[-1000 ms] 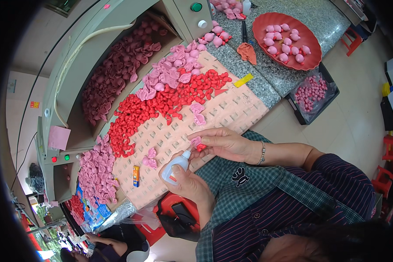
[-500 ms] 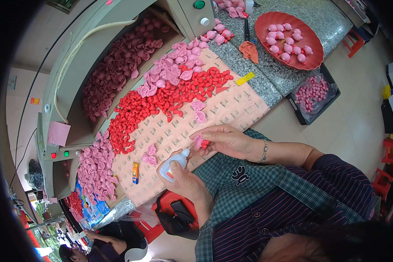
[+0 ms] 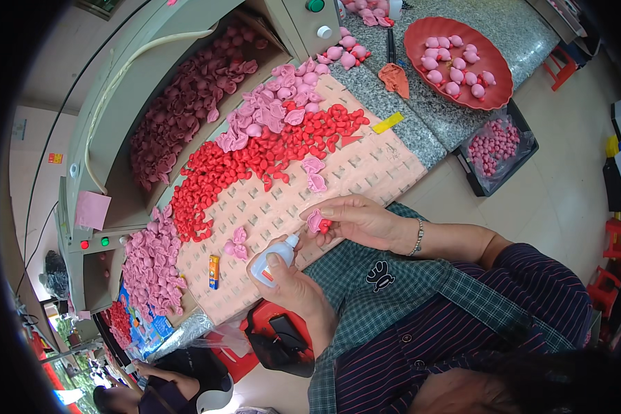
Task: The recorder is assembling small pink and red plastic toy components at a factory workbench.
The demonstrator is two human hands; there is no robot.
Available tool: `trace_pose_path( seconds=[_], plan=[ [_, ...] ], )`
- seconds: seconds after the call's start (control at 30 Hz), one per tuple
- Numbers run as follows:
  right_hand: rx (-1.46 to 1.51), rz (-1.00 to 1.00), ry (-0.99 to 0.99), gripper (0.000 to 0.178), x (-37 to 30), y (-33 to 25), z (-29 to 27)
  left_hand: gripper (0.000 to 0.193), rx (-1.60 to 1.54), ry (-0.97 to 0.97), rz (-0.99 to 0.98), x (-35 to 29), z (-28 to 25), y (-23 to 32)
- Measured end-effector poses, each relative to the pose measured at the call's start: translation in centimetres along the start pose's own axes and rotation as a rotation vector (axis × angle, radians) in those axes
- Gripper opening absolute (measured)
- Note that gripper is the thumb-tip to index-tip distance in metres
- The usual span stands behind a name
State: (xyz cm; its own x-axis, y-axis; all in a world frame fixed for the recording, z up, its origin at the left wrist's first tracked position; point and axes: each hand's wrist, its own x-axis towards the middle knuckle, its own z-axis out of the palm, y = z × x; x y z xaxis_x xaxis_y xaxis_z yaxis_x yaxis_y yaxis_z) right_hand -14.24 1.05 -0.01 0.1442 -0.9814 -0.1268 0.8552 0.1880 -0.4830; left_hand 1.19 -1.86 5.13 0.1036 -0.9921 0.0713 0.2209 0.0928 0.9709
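Note:
My left hand point(image 3: 288, 284) is closed round a small white squeeze bottle point(image 3: 272, 262), its nozzle tilted toward my other hand. Between the fingertips of my right hand point(image 3: 355, 219) is a pink cupped piece point(image 3: 314, 221) with a red piece point(image 3: 325, 226) against it. The nozzle is close to that pink piece; whether they touch I cannot tell. Ahead of my hands, two more pink cupped pieces point(image 3: 314, 174) lie on the pale perforated mat point(image 3: 283, 217). A pink piece with a ball point(image 3: 236, 244) and an orange-and-blue tube point(image 3: 214, 272) lie to the left.
Red pieces point(image 3: 248, 162) spread across the mat, with pink piles point(image 3: 152, 262) beside them. Behind stands a grey machine point(image 3: 90, 207) with filled openings. At right are a red bowl point(image 3: 493, 96) of pink balls and a black crate point(image 3: 472, 183). Another person point(image 3: 162, 397) sits lower left.
My hands hold nearly the same pose, with the bottle and pink piece hardly moved. The other person at lower left has shifted slightly.

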Motion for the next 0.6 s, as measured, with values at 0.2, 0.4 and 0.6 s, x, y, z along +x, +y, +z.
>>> trace_pose_path(
  seconds=[0.2,0.4,0.6],
  plan=[
    [-0.037,0.004,-0.002,0.036,-0.13,-0.24,0.16,0.035,0.011,0.016,0.024,-0.03,-0.1,0.03],
    [-0.012,0.005,0.026,0.033,-0.23,-0.46,0.56,0.033,0.019,0.019,0.062,-0.23,0.03,0.27],
    [-0.014,0.009,-0.003,0.036,-0.17,-0.32,0.39,0.031,0.019,0.014,0.076,-0.28,0.01,0.09]
  ],
)
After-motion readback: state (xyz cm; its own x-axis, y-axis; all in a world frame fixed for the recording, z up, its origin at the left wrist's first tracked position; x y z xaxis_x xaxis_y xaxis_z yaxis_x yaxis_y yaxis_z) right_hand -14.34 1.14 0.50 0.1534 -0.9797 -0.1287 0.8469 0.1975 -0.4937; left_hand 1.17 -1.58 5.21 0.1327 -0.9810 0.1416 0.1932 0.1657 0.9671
